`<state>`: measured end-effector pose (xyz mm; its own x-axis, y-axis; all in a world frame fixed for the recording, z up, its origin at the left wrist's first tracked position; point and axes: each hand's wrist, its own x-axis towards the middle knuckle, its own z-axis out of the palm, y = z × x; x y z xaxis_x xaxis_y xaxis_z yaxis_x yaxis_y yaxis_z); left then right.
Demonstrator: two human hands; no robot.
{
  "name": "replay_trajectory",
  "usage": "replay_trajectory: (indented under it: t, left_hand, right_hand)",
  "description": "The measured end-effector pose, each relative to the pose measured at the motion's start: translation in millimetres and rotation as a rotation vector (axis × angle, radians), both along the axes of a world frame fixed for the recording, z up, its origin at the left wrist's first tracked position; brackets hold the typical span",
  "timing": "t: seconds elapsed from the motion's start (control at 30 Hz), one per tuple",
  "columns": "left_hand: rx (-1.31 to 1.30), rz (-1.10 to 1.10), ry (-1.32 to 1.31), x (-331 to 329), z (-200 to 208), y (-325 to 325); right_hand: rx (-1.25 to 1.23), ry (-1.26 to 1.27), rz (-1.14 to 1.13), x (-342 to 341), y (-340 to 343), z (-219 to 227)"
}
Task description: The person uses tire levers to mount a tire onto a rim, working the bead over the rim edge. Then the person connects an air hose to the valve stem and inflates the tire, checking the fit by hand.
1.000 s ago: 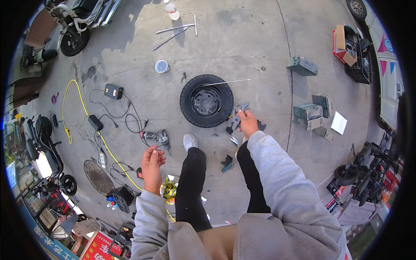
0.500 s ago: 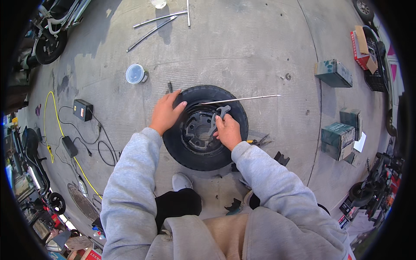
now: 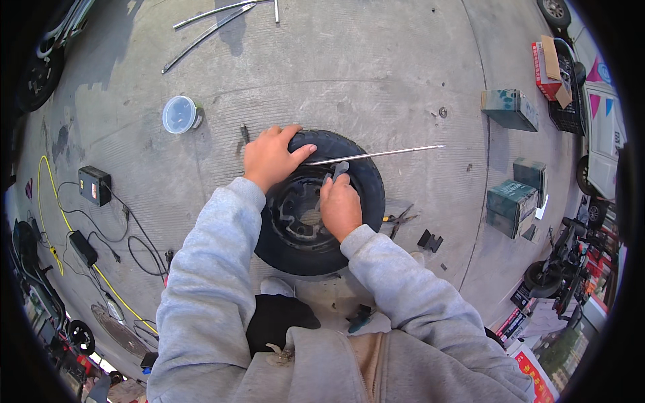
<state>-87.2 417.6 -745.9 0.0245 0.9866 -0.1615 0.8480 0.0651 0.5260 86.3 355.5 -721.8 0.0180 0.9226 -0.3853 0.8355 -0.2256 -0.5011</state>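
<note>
A black tyre on a dark steel wheel rim (image 3: 295,232) lies flat on the ground before me. My left hand (image 3: 272,158) rests on the tyre's (image 3: 371,191) upper left edge, fingers stretched out and thumb apart. Closed low over the rim, my right hand (image 3: 340,209) holds a grey hook-shaped clamp (image 3: 340,168), partly hidden by the fingers. A long metal tyre lever (image 3: 383,154) lies across the tyre's far side. Its inner end is by my left thumb, and its outer end sticks out to the right.
Yellow-handled pliers (image 3: 398,218) and a black bracket (image 3: 429,240) lie right of the tyre. A clear tub (image 3: 181,115) and metal bars (image 3: 205,37) are farther off. Left are a black box (image 3: 95,185) and cables; right, green boxes (image 3: 512,207).
My right hand has moved slightly left and down over the rim with the clamp, which is now more covered. My left hand has shifted right, farther onto the tyre. The view has shifted.
</note>
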Motion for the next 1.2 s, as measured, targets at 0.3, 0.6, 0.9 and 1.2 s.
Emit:
replay_trajectory:
  t: [0.3, 0.6, 0.9, 1.2]
  left_hand:
    - [0.053, 0.023, -0.063, -4.8, -5.8, 0.2]
    - [-0.007, 0.142, -0.051, -3.5, -4.8, -26.7]
    - [-0.148, 0.294, -0.06, 2.7, 3.6, -67.2]
    - [-0.142, 0.322, -0.119, 2.2, -0.1, -72.5]
  right_hand:
    - [-0.042, -0.095, 0.018, -14.8, 11.0, -1.4]
    - [-0.166, -0.089, 0.226, 4.7, 18.2, -0.3]
    - [-0.194, -0.109, 0.2, -0.4, -8.5, -13.2]
    - [-0.096, -0.201, 0.373, 7.8, -8.7, -5.0]
